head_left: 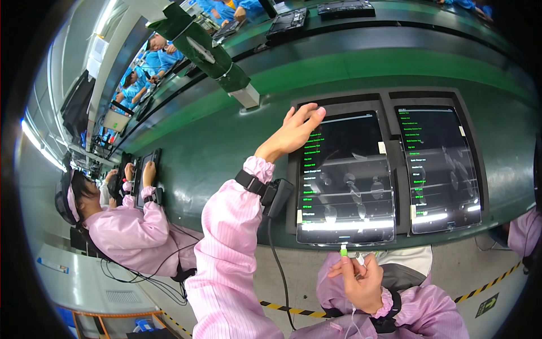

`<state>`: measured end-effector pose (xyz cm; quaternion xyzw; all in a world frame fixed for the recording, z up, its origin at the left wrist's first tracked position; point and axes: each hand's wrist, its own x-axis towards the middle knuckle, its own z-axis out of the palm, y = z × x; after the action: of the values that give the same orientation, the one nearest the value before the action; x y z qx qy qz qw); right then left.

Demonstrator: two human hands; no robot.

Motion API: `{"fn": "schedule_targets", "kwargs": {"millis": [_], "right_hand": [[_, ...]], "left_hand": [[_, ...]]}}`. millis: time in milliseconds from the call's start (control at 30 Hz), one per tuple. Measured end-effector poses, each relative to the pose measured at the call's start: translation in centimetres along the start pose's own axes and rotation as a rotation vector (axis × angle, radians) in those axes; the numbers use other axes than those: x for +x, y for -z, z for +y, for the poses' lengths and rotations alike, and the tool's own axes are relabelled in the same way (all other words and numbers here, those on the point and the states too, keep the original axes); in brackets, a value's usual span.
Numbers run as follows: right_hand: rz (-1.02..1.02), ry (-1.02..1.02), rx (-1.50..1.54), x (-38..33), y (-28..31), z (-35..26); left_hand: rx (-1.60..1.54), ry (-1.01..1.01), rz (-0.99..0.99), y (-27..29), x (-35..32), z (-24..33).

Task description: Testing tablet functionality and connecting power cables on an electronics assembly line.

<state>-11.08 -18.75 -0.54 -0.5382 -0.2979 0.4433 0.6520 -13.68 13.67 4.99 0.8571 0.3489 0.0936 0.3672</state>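
My left hand [294, 131] reaches to the upper left corner of a black tablet [355, 169], its fingers stretched out and touching the edge there. The tablet's screen is lit, with a list of green and white text lines, and it sits in a dark foam tray [389, 101]. Below its near edge my right hand [364, 282] is closed around a white cable [354, 316]. The cable's green and white plug [344, 251] meets the middle of that edge; how deep it sits I cannot tell. Beside it, a second white plug end [359, 258] shows between the fingers.
A second lit tablet [437, 164] lies in the tray's right recess. A post wrapped in green [209, 53] stands on the green bench [226, 124] at the far left. A co-worker in pink [124, 226] works on my left. Beyond runs a line with opened devices [345, 8].
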Motion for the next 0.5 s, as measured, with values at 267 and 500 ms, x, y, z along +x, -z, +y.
{"fn": "schedule_targets", "kwargs": {"millis": [267, 500], "right_hand": [[0.043, 0.023, -0.075, 0.3, -0.7, 0.0], [0.044, -0.084, 0.073, 0.6, -1.0, -0.7]], "left_hand": [[-0.011, -0.009, -0.02, -0.1, 0.0, -0.1], [0.002, -0.025, -0.023, -0.4, 0.2, -0.6]]}}
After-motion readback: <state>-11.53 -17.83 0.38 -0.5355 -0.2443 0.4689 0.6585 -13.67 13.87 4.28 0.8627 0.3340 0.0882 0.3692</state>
